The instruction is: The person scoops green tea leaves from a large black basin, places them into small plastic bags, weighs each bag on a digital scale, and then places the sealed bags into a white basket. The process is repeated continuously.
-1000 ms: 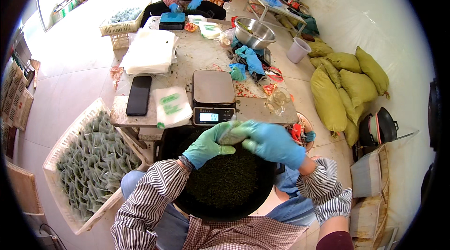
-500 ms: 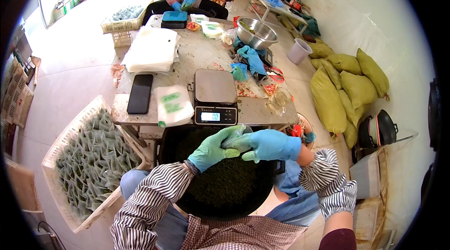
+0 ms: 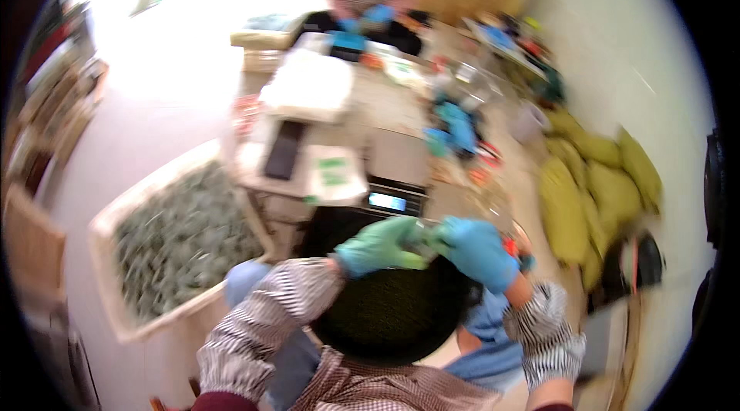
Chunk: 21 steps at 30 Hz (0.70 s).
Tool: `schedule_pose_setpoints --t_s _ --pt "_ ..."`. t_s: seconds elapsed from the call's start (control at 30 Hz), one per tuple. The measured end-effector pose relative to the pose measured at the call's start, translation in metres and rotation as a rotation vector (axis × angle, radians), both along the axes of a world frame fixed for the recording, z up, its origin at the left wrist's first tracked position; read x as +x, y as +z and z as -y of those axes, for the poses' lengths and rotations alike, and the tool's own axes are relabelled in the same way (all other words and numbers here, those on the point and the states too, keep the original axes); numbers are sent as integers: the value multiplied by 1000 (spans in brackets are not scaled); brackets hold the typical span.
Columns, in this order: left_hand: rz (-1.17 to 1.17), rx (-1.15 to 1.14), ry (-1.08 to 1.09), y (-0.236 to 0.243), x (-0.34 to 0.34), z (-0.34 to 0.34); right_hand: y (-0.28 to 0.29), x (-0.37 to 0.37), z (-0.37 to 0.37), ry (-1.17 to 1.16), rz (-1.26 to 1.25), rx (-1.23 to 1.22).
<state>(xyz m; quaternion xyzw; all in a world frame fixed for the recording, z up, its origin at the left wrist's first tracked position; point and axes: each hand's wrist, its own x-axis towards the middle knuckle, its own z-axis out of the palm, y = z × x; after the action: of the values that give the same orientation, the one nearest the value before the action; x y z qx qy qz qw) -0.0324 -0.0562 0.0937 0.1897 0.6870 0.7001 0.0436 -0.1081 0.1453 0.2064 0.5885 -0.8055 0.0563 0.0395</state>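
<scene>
View from the head camera, blurred since the previous frame as the camera swung. A long table [image 3: 385, 114] bore a scale [image 3: 395, 172]; a crate of green packets [image 3: 181, 238] stood at left. Over the dark basin [image 3: 389, 311], the left hand [image 3: 379, 245] and right hand [image 3: 478, 251] remained pinched together on a small green packet [image 3: 424, 240], unchanged.

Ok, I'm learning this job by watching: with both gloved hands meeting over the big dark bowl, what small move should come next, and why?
Probably finish working the small pale packet where it is. The green-gloved left hand and blue-gloved right hand pinch it between them above the round black bowl of dark leaf. The blurred picture hides whether it is closed. The grey digital scale waits just ahead.
</scene>
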Motion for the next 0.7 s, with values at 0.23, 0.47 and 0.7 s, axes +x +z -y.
schedule_pose_setpoints --t_s 0.23,0.47,0.7 --pt "-124 -387 756 45 105 46 8 79 70 160 137 -269" --pt "-211 207 1414 25 303 234 -16 66 54 -45 655 -511" --pt "761 -585 2218 -95 541 338 -87 84 8 -384 1024 -326"
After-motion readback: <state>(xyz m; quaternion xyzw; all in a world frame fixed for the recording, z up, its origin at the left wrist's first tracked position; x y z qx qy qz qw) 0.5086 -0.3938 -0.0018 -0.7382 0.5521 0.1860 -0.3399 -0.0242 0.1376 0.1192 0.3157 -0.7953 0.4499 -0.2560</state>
